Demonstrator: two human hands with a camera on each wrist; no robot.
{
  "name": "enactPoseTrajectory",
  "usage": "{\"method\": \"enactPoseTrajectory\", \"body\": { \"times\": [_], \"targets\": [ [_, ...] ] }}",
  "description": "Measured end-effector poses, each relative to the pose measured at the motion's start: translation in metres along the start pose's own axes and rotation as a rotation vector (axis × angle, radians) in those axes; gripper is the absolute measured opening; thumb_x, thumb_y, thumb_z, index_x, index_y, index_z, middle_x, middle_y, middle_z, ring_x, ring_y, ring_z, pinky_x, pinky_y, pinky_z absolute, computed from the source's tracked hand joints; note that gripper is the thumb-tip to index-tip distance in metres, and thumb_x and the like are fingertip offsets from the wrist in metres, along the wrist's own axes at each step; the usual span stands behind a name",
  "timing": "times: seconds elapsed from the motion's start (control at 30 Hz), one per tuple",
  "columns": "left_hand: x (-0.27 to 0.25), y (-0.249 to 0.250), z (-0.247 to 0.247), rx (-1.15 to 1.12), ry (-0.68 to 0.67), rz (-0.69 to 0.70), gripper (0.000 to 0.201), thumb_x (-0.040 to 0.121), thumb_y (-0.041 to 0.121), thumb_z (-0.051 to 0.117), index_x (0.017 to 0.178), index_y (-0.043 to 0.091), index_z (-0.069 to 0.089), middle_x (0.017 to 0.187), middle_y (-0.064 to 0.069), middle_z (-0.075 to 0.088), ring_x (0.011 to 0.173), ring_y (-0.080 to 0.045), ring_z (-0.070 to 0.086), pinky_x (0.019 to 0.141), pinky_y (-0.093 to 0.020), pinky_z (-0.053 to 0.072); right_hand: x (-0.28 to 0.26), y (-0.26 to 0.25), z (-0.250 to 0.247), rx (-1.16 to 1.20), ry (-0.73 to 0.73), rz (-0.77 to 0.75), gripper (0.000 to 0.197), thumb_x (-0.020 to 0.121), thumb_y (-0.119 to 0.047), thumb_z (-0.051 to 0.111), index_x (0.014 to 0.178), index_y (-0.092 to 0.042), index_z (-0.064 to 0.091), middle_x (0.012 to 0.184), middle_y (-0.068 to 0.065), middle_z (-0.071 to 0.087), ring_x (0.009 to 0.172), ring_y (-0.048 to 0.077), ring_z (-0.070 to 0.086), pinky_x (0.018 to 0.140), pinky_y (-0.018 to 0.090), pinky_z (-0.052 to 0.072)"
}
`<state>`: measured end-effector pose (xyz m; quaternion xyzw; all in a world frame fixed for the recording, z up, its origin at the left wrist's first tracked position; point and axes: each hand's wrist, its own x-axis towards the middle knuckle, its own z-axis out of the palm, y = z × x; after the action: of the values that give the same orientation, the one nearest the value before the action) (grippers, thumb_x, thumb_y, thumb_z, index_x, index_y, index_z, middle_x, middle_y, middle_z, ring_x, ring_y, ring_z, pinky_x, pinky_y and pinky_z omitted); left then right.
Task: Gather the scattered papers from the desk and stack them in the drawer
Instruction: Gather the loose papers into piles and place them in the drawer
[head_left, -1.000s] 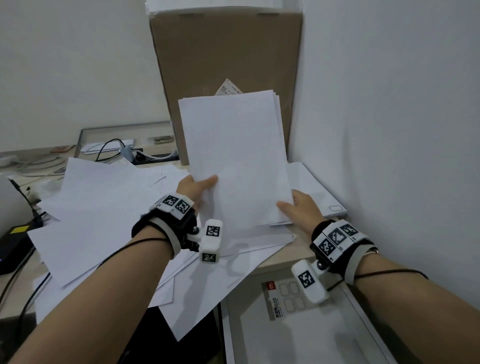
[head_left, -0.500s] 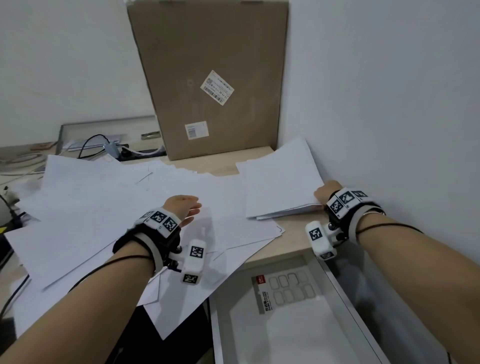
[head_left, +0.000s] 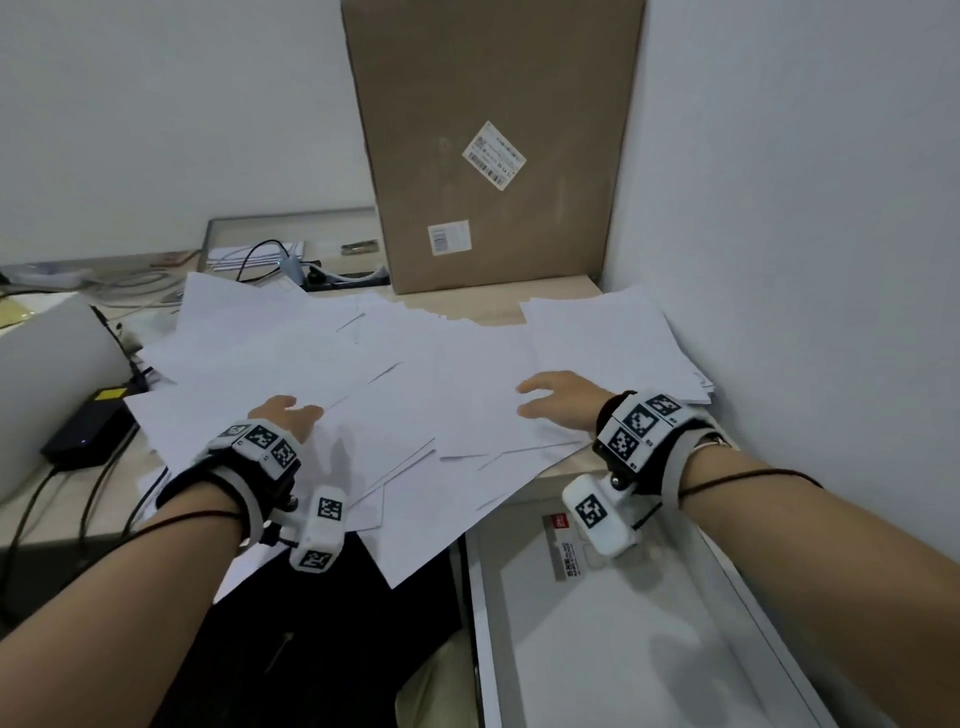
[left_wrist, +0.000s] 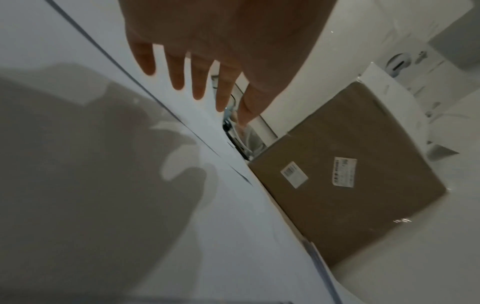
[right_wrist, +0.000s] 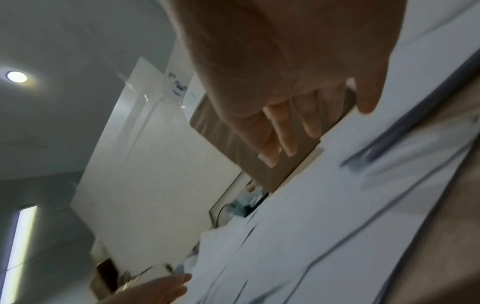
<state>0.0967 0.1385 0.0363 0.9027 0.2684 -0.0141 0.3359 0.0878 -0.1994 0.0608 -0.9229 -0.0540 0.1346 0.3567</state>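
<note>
Many loose papers (head_left: 363, 384) still cover the desk (head_left: 561, 293), and several overhang its front edge above the open drawer (head_left: 649, 639). Your left hand (head_left: 283, 415) hovers flat over them with fingers (left_wrist: 179, 76) spread and straight, gripping nothing; your right hand (head_left: 558, 397) reaches out over the sheets near the neater pile (head_left: 613, 343) by the wall, fingers relaxed, also holding nothing.

If you sweep the sheets forward carelessly, the overhanging ones could slide off and fall to the floor beside the drawer instead of into it. Dragging from the far left could also snag the cables (head_left: 260, 254) or nudge the black adapter (head_left: 88, 431). Thin sheets will likely crease if pinched from one corner.

That drawer holds what looks like a flat white pack with a red-marked label (head_left: 566, 540); I can't see any gathered papers in it yet. Behind, the cardboard box (head_left: 488, 145) stands against the wall, contents hidden.
</note>
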Motion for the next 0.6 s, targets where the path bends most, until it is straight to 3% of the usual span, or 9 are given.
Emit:
{"method": "enactPoseTrajectory", "body": {
  "times": [0.1, 0.2, 0.37, 0.53, 0.6],
  "targets": [
    [0.008, -0.03, -0.01, 0.253, -0.069, -0.05, 0.069, 0.094, 0.048, 0.045, 0.15, 0.015, 0.023, 0.159, -0.01, 0.016, 0.147, -0.028, 0.009, 0.119, -0.04, 0.013, 0.006, -0.015, 0.028, -0.22, -0.209, 0.008, 0.06, 0.094, -0.036, 0.054, 0.147, -0.018, 0.033, 0.157, 0.0, 0.023, 0.144, 0.019, 0.023, 0.115, 0.031, 0.019],
    [0.031, -0.055, -0.001, 0.363, -0.106, -0.069, 0.093, 0.079, 0.074, 0.037, 0.147, 0.01, 0.031, 0.153, -0.022, 0.026, 0.142, -0.038, 0.022, 0.116, -0.047, 0.018, 0.013, -0.019, 0.042, -0.391, -0.305, 0.038, 0.071, 0.096, -0.041, 0.049, 0.151, -0.011, 0.016, 0.16, 0.006, 0.012, 0.147, 0.022, 0.013, 0.117, 0.034, 0.014],
    [-0.008, -0.032, 0.007, 0.344, -0.157, -0.054, 0.068, 0.1, 0.044, 0.035, 0.149, 0.002, 0.015, 0.155, -0.021, 0.016, 0.145, -0.036, 0.014, 0.114, -0.034, 0.018, 0.018, -0.013, 0.047, -0.446, -0.34, 0.054, 0.078, 0.095, -0.047, 0.046, 0.153, -0.015, 0.006, 0.16, 0.01, -0.004, 0.148, 0.029, -0.002, 0.119, 0.041, 0.004],
    [-0.009, -0.019, 0.014, 0.236, -0.213, 0.013, 0.071, 0.099, 0.044, 0.04, 0.153, 0.011, 0.007, 0.16, -0.016, 0.003, 0.148, -0.03, 0.009, 0.117, -0.037, 0.014, 0.022, -0.014, 0.052, -0.367, -0.312, 0.053, 0.076, 0.096, -0.044, 0.045, 0.153, -0.018, 0.003, 0.16, 0.008, -0.007, 0.147, 0.031, -0.009, 0.118, 0.045, 0.001],
    [-0.01, -0.018, 0.016, 0.112, -0.222, 0.067, 0.07, 0.097, 0.041, 0.045, 0.153, 0.015, 0.012, 0.16, -0.011, 0.008, 0.148, -0.027, 0.012, 0.119, -0.039, 0.013, 0.024, -0.012, 0.053, -0.283, -0.262, 0.042, 0.073, 0.096, -0.041, 0.047, 0.153, -0.016, 0.01, 0.161, 0.005, 0.003, 0.148, 0.028, 0.0, 0.12, 0.043, 0.007]
  ]
}}
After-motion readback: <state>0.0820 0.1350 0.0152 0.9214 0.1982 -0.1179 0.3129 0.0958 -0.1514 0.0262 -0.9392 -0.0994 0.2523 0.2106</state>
